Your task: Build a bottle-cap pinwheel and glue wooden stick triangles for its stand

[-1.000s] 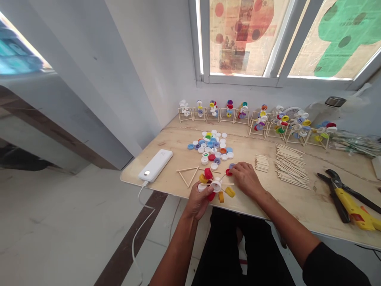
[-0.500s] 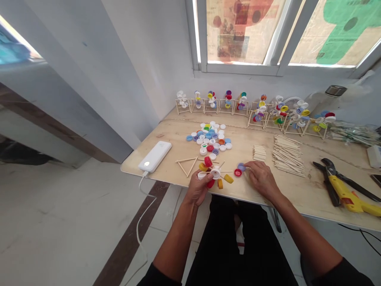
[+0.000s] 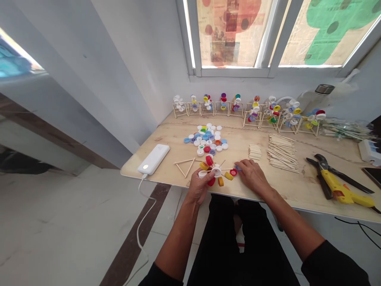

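Note:
My left hand [image 3: 200, 187] is closed on a pinwheel of bottle caps [image 3: 217, 171], with its thumb at the white centre cap. Thin sticks spread out from that centre, tipped with red, yellow and white caps. To the right, my right hand [image 3: 251, 174] rests low over the table with its fingertips on a blue bottle cap [image 3: 237, 168], which they partly cover. Touching or very near that cap lies a red bottle cap [image 3: 233, 172]. A triangle of sticks [image 3: 185, 168] lies flat to the left of the pinwheel.
Loose caps [image 3: 208, 139] are heaped mid-table. Short sticks [image 3: 255, 151] and longer sticks [image 3: 282, 153] lie right of them. Cutters [image 3: 323, 174] and a yellow glue gun [image 3: 337, 186] sit far right, a white power bank [image 3: 153, 159] left. Finished cap pinwheels on stick stands [image 3: 223, 105] line the back.
My right hand has slid a little left, so its fingertips now cover more of the blue cap. My left hand still holds the pinwheel in about the same place. The view has shifted slightly.

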Demonstrator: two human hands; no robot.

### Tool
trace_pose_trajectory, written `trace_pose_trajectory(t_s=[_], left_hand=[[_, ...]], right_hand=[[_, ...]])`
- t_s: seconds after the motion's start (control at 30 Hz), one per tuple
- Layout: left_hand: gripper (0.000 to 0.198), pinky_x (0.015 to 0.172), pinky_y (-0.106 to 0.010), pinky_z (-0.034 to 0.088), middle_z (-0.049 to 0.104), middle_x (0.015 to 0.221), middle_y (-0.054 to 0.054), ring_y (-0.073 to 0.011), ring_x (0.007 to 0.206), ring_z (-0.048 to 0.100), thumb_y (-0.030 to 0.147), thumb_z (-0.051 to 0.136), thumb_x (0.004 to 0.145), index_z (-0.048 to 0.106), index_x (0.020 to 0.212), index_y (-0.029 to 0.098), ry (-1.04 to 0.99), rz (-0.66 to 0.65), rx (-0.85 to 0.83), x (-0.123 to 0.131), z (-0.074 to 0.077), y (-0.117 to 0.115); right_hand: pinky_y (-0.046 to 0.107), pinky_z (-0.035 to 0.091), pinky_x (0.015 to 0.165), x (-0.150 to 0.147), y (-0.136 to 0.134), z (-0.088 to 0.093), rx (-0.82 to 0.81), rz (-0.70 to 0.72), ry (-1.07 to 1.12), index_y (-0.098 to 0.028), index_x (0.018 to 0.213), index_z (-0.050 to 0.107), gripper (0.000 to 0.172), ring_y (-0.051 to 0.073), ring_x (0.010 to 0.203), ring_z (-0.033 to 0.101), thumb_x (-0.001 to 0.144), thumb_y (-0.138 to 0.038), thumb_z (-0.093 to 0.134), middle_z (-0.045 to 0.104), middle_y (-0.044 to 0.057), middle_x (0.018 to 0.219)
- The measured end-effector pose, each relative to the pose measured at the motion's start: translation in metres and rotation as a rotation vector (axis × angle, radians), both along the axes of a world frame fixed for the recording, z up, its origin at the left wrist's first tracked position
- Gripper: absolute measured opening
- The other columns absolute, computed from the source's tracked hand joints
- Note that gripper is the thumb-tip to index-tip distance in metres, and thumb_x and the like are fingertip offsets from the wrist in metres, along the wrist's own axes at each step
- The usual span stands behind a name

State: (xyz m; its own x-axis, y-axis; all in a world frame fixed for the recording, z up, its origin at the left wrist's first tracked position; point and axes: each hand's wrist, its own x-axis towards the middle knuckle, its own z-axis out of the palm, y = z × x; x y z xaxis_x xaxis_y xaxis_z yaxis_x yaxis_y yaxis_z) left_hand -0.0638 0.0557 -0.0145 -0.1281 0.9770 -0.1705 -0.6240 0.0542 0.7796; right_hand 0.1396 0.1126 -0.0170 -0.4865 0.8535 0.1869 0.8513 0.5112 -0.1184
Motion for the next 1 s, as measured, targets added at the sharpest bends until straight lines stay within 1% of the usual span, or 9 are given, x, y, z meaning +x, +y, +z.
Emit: trace_pose_trajectory(t_s=[0.13, 0.23, 0.4, 0.53, 0.63, 0.73, 0.87, 1.0], left_hand=[[0.037, 0.075, -0.023, 0.047, 0.069, 0.078, -0.001, -0.0112, 0.072, 0.062, 0.023, 0.086, 0.048, 0.067, 0.078, 0.014, -0.011, 0.014, -0.016, 0.01, 0.001, 0.001], [0.037, 0.074, -0.023, 0.046, 0.069, 0.077, -0.001, -0.0112, 0.072, 0.062, 0.023, 0.086, 0.048, 0.067, 0.078, 0.013, -0.025, 0.004, -0.017, 0.018, 0.001, 0.002], [0.036, 0.072, -0.022, 0.046, 0.069, 0.077, -0.001, -0.0111, 0.072, 0.062, 0.023, 0.086, 0.048, 0.068, 0.077, 0.014, -0.022, -0.02, -0.011, 0.025, -0.002, 0.002], [0.039, 0.07, -0.024, 0.047, 0.069, 0.074, -0.002, -0.0131, 0.07, 0.062, 0.022, 0.087, 0.046, 0.068, 0.078, 0.013, 0.033, -0.054, -0.028, 0.025, -0.003, 0.001], [0.038, 0.07, -0.025, 0.047, 0.069, 0.073, -0.002, -0.0139, 0.069, 0.062, 0.023, 0.086, 0.046, 0.068, 0.077, 0.012, 0.08, -0.086, -0.022, 0.025, -0.003, 0.0], [0.037, 0.072, -0.026, 0.047, 0.07, 0.075, -0.003, -0.0144, 0.071, 0.063, 0.023, 0.086, 0.047, 0.068, 0.078, 0.013, 0.105, -0.102, -0.005, 0.025, -0.004, -0.001], [0.037, 0.072, -0.026, 0.047, 0.07, 0.076, -0.003, -0.0144, 0.071, 0.063, 0.023, 0.086, 0.048, 0.068, 0.079, 0.013, 0.136, -0.123, -0.007, 0.025, -0.004, -0.002], [0.037, 0.073, -0.027, 0.048, 0.07, 0.077, -0.004, -0.0152, 0.072, 0.063, 0.023, 0.085, 0.05, 0.069, 0.081, 0.012, 0.168, -0.146, -0.001, 0.025, -0.003, -0.003]], right_hand=[[0.036, 0.04, 0.079, 0.012, -0.011, 0.0, 0.033, -0.083, -0.004, -0.019, 0.106, 0.062, 0.026, 0.026, 0.093, 0.053, 0.084, -0.022, 0.049, 0.065, 0.01, 0.099], [0.038, 0.041, 0.08, 0.024, -0.024, -0.002, 0.029, -0.132, 0.056, -0.018, 0.103, 0.062, 0.025, 0.026, 0.091, 0.054, 0.082, -0.026, 0.05, 0.065, 0.01, 0.098], [0.038, 0.045, 0.081, 0.041, -0.045, -0.002, -0.068, -0.184, 0.299, -0.019, 0.106, 0.059, 0.028, 0.024, 0.092, 0.057, 0.081, -0.029, 0.05, 0.065, 0.009, 0.101], [0.037, 0.048, 0.081, 0.047, -0.052, 0.004, -0.152, -0.221, 0.554, -0.02, 0.108, 0.058, 0.032, 0.021, 0.089, 0.06, 0.079, -0.033, 0.052, 0.065, 0.008, 0.103], [0.037, 0.048, 0.081, 0.046, -0.054, 0.014, -0.191, -0.208, 0.673, -0.02, 0.106, 0.058, 0.032, 0.02, 0.088, 0.06, 0.078, -0.036, 0.055, 0.065, 0.007, 0.101], [0.036, 0.047, 0.082, 0.04, -0.057, 0.024, -0.203, -0.181, 0.725, -0.021, 0.104, 0.059, 0.029, 0.019, 0.088, 0.06, 0.078, -0.035, 0.056, 0.065, 0.006, 0.101], [0.036, 0.047, 0.083, 0.03, -0.059, 0.035, -0.195, -0.123, 0.726, -0.021, 0.102, 0.06, 0.026, 0.019, 0.089, 0.058, 0.078, -0.032, 0.057, 0.064, 0.005, 0.1], [0.037, 0.046, 0.085, 0.021, -0.058, 0.041, -0.185, -0.067, 0.713, -0.022, 0.103, 0.061, 0.026, 0.02, 0.091, 0.057, 0.079, -0.03, 0.057, 0.064, 0.006, 0.099]])
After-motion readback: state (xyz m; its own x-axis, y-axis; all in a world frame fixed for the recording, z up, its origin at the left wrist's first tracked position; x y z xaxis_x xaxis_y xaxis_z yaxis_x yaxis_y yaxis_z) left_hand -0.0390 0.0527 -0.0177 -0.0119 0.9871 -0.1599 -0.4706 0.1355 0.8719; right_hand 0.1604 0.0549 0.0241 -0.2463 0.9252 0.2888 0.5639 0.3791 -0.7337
